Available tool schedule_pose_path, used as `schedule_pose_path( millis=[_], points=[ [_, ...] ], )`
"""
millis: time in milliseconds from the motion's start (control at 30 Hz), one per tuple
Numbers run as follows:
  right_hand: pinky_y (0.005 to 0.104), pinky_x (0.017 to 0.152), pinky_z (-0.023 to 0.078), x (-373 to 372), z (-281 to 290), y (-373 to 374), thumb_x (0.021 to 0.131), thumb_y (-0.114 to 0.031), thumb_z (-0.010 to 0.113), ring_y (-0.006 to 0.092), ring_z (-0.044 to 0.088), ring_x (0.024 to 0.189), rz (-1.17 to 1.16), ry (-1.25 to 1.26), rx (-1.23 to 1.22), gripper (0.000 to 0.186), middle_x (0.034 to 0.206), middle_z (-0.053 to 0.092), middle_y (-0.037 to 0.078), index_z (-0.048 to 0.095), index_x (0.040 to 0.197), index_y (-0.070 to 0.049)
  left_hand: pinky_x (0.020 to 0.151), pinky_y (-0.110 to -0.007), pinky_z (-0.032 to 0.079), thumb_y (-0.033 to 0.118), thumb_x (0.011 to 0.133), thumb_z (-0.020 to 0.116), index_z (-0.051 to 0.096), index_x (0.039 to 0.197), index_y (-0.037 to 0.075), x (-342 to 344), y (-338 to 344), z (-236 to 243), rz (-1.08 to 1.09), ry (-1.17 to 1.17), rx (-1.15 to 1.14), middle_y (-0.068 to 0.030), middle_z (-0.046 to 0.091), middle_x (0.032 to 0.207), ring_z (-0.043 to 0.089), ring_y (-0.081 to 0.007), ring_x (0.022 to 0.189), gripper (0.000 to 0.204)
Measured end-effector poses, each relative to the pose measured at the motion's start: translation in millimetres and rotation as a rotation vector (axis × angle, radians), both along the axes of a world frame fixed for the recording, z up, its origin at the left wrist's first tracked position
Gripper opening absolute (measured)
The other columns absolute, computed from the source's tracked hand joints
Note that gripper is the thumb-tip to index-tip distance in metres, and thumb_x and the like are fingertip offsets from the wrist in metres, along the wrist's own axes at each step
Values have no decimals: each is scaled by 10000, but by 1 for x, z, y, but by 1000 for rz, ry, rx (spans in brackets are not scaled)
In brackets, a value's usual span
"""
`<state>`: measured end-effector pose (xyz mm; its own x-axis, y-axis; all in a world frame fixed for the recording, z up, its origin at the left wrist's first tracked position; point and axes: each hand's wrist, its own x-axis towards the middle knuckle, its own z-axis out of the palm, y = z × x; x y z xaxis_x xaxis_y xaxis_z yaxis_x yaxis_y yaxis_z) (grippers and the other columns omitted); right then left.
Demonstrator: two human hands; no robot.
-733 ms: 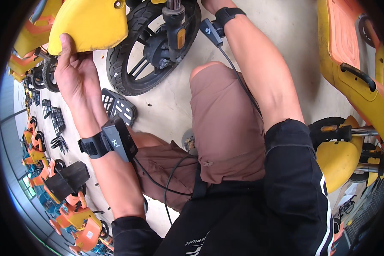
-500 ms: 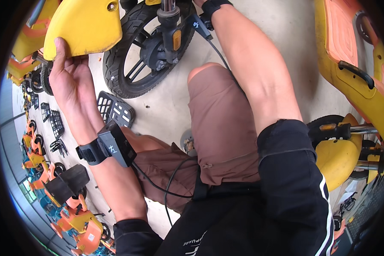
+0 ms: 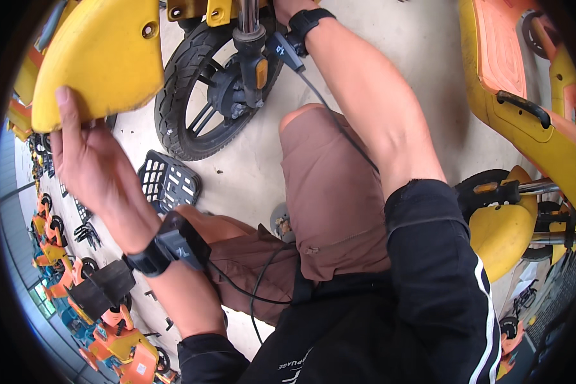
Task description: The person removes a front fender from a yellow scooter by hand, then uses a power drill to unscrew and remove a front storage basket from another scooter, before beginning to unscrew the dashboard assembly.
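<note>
A yellow curved plastic mudguard (image 3: pixel 102 57) with a small hole near its upper right edge is held at upper left. My left hand (image 3: pixel 88 160) grips its lower edge, thumb on the outer face and the other fingers tucked partly behind it. Right of the mudguard stands a scooter's black spoked wheel (image 3: pixel 180 121) on a metal fork (image 3: pixel 249 45). Yellow tabs (image 3: pixel 219 11) with holes show above the tyre. At the top edge, just right of the fork, my right hand (image 3: pixel 292 8) is cut off by the frame. Its fingers are hidden.
A black plastic basket (image 3: pixel 169 182) lies on the floor beside my leg. At right stands a yellow and orange scooter body (image 3: pixel 525 128), with another wheel (image 3: pixel 473 185) and yellow mudguard (image 3: pixel 500 237) below it. Several more scooters (image 3: pixel 125 345) line the left side. Thin cables run from both wrist devices.
My left hand has carried the mudguard left and down, away from the wheel, uncovering the yellow tabs above the tyre. My right hand has shifted slightly left and down.
</note>
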<state>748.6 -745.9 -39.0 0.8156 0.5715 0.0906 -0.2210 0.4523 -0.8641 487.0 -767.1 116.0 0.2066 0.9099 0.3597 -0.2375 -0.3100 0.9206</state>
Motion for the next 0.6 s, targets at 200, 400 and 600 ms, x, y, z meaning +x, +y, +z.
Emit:
schedule_pose_path(
  millis=[200,400,600],
  points=[
    [287,746,369,-18,3,3,927,-416,419,137,477,844,246,58,46,291,943,555,-32,547,1025,-175,978,-395,419,161,931,561,491,1221,-37,-47,9,0,110,-103,108,-147,563,1209,534,-226,1120,359],
    [429,1003,346,28,-24,-93,944,-407,394,200,427,1243,492,21,-457,497,1311,507,74,441,1320,-85,955,-337,432,111,906,593,538,1183,-56,-126,36,15,100,-275,3,-130,603,1157,574,-206,1051,327],
    [345,863,457,51,-19,-145,900,-319,514,199,610,988,630,-59,-715,382,1029,664,101,612,1097,-7,986,-364,434,203,941,537,442,1276,-21,-326,128,80,200,-291,-48,-133,553,1236,554,-222,1116,413]
  ],
)
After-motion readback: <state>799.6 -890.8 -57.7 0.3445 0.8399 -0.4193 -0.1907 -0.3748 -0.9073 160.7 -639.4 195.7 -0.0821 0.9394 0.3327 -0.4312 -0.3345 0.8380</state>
